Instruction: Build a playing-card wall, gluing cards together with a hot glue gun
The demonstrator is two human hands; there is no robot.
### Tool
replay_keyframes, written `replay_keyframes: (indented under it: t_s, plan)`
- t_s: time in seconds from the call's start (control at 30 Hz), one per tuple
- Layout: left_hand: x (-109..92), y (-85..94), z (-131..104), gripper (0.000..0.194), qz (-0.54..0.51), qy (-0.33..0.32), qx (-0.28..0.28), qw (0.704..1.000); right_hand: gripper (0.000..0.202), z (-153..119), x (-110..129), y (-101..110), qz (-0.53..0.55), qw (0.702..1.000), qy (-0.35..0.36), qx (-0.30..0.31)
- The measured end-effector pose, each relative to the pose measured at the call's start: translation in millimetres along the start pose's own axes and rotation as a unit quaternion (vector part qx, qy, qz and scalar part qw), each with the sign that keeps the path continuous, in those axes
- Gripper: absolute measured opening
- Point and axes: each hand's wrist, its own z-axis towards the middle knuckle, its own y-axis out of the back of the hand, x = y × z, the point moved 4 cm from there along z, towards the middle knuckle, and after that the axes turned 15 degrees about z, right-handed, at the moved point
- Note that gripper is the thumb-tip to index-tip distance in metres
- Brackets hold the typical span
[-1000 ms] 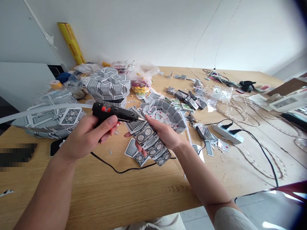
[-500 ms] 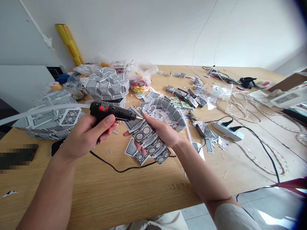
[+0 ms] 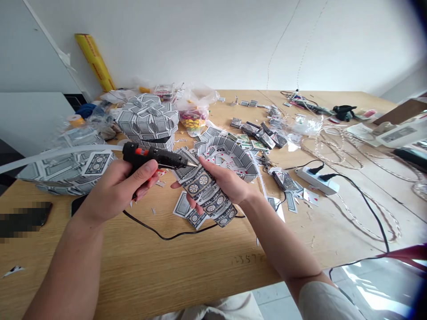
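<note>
Our glue gun (image 3: 151, 156) has edged left in our left hand (image 3: 122, 189), whose fingers wrap it, nozzle touching the card strip (image 3: 207, 195) our right hand (image 3: 225, 182) pinches, above the cluttered desk (image 3: 167, 262) beside a card box (image 3: 148, 120).

The left hand (image 3: 115, 191) grips a black glue gun (image 3: 153, 156), its nozzle touching the strip of overlapped playing cards (image 3: 207, 195) held by the right hand (image 3: 225, 182) above the cluttered worktop (image 3: 187, 266).

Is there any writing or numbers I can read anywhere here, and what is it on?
"3357", roughly, in faint pencil on the table near its front edge; the digits are uncertain.
Red print on the yellow roll: too blurred to read.
Marks on the playing cards: pattern only, no legible text.
</note>
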Motion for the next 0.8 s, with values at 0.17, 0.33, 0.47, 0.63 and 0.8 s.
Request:
replay_keyframes:
  t_s: [0.17,0.33,0.47,0.63,0.8]
  plan:
    - [0.0,0.5,-0.2,0.050,-0.006,0.006,0.004,1.000,0.084,-0.2,0.2,-1.0,0.000,1.000,0.002,-0.001]
    - [-1.0,0.7,-0.8,0.050,0.001,0.001,0.008,1.000,0.084,-0.4,0.8,-0.1,-0.017,1.000,0.017,-0.007]
    - [-2.3,1.9,-2.0,0.051,0.016,-0.004,0.011,1.000,0.083,-2.0,1.5,-1.1,-0.018,1.000,0.015,-0.007]
    - [-7.6,6.7,-6.2,0.054,0.054,-0.004,0.018,0.998,0.082,-1.5,0.3,-0.2,-0.015,1.000,0.014,-0.011]
    - [-12.3,12.7,-12.7,0.058,0.132,0.015,0.031,0.991,0.078,-0.3,-1.7,1.9,-0.027,1.000,0.006,-0.014]
